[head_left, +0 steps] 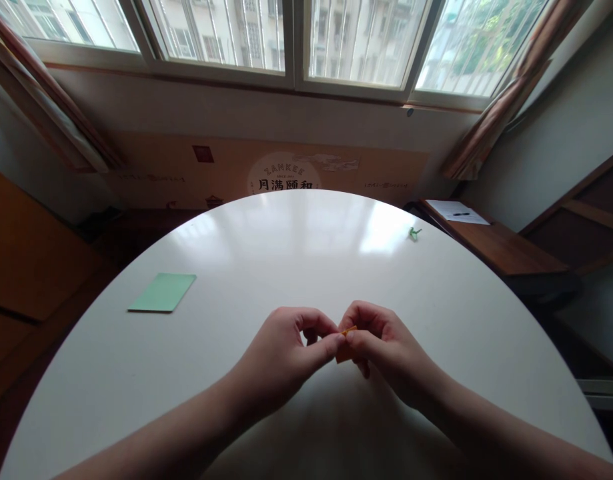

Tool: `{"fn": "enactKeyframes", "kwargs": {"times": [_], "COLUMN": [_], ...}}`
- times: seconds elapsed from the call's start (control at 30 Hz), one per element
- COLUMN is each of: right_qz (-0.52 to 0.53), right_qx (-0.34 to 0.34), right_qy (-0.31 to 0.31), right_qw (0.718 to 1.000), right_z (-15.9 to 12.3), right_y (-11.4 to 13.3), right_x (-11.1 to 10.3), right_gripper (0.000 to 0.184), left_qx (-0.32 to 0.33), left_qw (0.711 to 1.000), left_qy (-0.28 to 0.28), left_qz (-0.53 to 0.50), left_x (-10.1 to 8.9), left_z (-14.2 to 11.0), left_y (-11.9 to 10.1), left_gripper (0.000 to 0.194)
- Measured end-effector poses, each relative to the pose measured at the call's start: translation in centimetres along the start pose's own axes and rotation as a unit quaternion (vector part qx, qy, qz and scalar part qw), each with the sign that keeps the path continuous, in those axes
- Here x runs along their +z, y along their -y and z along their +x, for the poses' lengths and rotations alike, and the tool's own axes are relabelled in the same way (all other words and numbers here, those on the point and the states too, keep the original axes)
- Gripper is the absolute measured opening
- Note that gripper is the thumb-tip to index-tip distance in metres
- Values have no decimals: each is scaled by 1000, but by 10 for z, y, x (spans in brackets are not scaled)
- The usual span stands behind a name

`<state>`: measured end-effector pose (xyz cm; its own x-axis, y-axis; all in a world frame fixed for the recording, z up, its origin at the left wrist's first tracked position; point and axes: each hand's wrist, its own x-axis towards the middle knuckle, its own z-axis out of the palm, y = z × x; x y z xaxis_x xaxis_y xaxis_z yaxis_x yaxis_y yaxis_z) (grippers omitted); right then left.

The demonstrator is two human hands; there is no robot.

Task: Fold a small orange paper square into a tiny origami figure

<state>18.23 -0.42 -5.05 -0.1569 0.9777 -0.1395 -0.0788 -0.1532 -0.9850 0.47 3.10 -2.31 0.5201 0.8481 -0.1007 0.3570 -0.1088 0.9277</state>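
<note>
A small piece of folded orange paper point(345, 353) is pinched between my two hands, above the near middle of the white round table point(226, 373). My left hand point(296, 343) grips its left upper edge with thumb and fingertips. From the other side, my right hand point(379, 340) holds it with the thumb on top and fingers curled behind. The two thumbs nearly touch. Much of the paper is hidden by the fingers, so its full shape cannot be made out.
A stack of light green square paper point(163, 293) lies at the left of the table. Toward the far right edge sits a small green folded piece point(414, 233). Beyond the table, a brown wooden surface point(516, 247) bears a white sheet point(449, 209) and a pen point(461, 214).
</note>
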Motion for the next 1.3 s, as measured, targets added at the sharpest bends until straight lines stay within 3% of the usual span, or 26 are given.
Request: {"fn": "enactKeyframes", "kwargs": {"times": [0.37,0.57,0.8,1.1,1.3], "right_qz": [-14,-16,-28,-77,-68], "right_qx": [-7,-19,-30,-35,-24], "right_qy": [4,17,-2,-3,-1], "right_qw": [1000,1000,999,996,997], "right_z": [1,-1,0,-1,0], "right_y": [0,2,1,3,7], "right_x": [1,0,0,1,-2], "right_gripper": [4,14,13,11,13], "left_qx": [4,-6,-10,26,34], "left_qw": [1000,999,997,999,997], "left_qy": [7,-13,-12,-35,-51], "left_qz": [10,-50,-79,-16,-55], "left_x": [0,-2,-2,1,1], "left_z": [-1,2,3,0,-2], "left_y": [-3,3,6,5,2], "left_gripper": [18,16,17,15,16]}}
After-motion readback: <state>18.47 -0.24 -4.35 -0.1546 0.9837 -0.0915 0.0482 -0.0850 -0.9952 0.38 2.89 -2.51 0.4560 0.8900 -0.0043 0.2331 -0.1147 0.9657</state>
